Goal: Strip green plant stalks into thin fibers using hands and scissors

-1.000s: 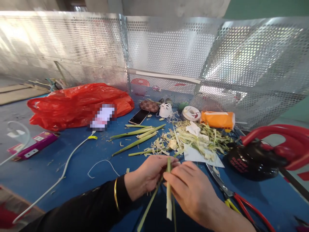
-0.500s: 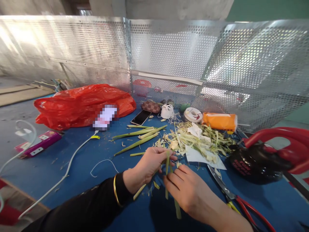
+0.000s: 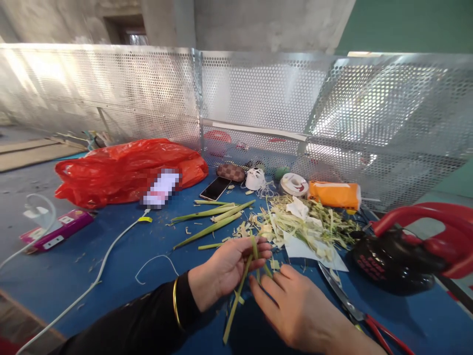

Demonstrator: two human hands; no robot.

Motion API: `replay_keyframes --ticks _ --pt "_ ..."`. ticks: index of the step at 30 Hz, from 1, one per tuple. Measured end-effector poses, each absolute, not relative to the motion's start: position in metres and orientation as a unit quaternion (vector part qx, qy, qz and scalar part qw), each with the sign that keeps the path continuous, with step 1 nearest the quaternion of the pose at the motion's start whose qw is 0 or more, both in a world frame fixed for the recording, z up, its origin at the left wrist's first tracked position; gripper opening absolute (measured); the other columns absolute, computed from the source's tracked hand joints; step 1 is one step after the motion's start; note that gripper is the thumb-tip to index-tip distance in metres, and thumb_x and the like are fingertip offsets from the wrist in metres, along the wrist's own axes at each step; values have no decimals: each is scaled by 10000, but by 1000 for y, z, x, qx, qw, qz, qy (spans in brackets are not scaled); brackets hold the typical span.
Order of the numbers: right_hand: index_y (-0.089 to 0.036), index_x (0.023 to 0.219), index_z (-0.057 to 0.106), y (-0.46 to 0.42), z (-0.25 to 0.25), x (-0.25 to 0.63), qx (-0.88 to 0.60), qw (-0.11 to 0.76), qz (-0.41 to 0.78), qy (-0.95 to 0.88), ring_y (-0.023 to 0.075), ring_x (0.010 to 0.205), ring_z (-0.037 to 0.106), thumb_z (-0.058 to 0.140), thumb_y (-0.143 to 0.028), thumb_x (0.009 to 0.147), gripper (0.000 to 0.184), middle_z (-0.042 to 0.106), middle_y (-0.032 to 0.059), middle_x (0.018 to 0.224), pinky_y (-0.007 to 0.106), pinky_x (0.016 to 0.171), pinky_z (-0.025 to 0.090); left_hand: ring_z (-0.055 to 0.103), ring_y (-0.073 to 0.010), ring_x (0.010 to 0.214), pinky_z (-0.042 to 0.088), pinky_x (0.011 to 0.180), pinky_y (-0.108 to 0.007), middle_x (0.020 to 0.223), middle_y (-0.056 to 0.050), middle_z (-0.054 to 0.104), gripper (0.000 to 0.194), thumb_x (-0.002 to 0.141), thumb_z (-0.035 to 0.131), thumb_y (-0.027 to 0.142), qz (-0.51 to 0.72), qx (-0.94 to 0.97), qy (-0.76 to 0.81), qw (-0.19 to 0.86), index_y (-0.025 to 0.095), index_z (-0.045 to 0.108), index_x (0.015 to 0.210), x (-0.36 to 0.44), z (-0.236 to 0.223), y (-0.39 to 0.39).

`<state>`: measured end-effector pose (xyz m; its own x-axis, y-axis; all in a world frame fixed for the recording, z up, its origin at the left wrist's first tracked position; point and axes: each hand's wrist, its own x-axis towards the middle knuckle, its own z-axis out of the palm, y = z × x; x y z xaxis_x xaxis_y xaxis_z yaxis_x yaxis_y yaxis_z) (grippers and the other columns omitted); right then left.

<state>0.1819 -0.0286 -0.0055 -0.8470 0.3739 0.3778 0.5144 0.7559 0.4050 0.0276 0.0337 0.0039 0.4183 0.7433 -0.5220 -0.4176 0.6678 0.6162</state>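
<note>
Thin green leaf strips (image 3: 236, 301) run between my two hands over the blue table. My left hand (image 3: 228, 264), palm turned partly up, pinches the strips near their upper ends with thumb and fingers. One strip slants down toward the table's near side. Lower and to the right, my right hand (image 3: 291, 301) has its fingers closed around the other strip parts; its fingertips partly hide them. Several long green leaf stalks (image 3: 214, 224) lie on the table just beyond my left hand.
Plant scraps (image 3: 310, 222) are piled on white paper beyond my right hand. Scissors (image 3: 345, 298) with red handles lie right, near a black bottle (image 3: 391, 261). Further back are a red plastic bag (image 3: 121, 167), phone (image 3: 216, 188), ribbon spool (image 3: 294, 184) and orange packet (image 3: 334, 195). A white cable (image 3: 111, 256) crosses left.
One strip that hung downward at the right now slants down to the left below my left hand. My left hand has turned more palm up. The view has tilted slightly upward.
</note>
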Motion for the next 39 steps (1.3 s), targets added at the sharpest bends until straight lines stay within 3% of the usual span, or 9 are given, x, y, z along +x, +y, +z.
replay_keyframes --ticks 3,7,13,17,23,26,30,35,39 --pt "-60 1058 637 -32 -4 180 -236 205 -248 -917 176 556 523 339 -67 909 334 650 76 726 346 555 331 675 -123 679 533 592 -180 829 -90 705 113 827 606 147 357 214 407 813 68 683 851 30 6 30" --pt "-84 1036 657 -31 -14 168 -260 256 -243 -899 184 666 554 286 -62 940 384 666 83 793 352 677 383 641 -116 604 528 625 -217 728 -70 684 105 793 619 149 334 204 405 826 74 680 752 36 6 19" --pt "-158 804 666 -29 -25 156 -258 324 -255 -874 170 628 514 337 -29 908 368 639 41 697 350 737 392 612 -111 590 480 602 -204 699 -70 679 55 699 666 130 345 257 376 821 80 688 694 40 -1 10" --pt "-154 850 661 -30 -18 162 -262 362 -214 -869 162 679 564 397 -42 901 292 664 43 741 338 787 430 603 -106 595 459 600 -193 684 -71 674 126 656 717 190 360 270 365 815 74 698 700 39 -6 12" --pt "-187 834 612 -27 -14 181 -426 503 27 -752 184 744 602 527 -163 891 105 638 57 779 310 702 492 591 -92 509 484 525 -194 635 -38 659 142 706 696 235 343 322 390 792 94 699 721 36 -2 16" --pt "-194 818 615 -20 -18 186 -536 529 209 -623 200 687 621 574 -331 883 157 661 53 725 310 646 514 651 -126 554 493 502 -191 682 -71 688 161 733 694 247 339 341 397 782 91 699 771 34 1 18" --pt "-172 793 656 -11 -21 183 -567 562 365 -479 201 656 606 701 -450 748 285 668 38 698 304 617 501 659 -125 561 490 469 -175 718 -79 693 151 768 667 234 360 345 411 764 89 697 803 33 3 19" --pt "-153 643 625 -8 -18 179 -538 552 522 -365 107 503 452 793 -433 638 326 542 -35 524 224 490 382 663 -106 584 499 478 -171 898 -93 710 150 820 617 231 400 323 407 755 102 692 837 32 3 19" --pt "-146 616 582 -9 -16 177 -497 508 649 -272 80 473 439 823 -381 615 336 515 -45 511 184 442 345 665 -101 601 493 476 -158 939 -96 707 169 825 628 254 414 305 379 769 103 689 872 31 4 18"
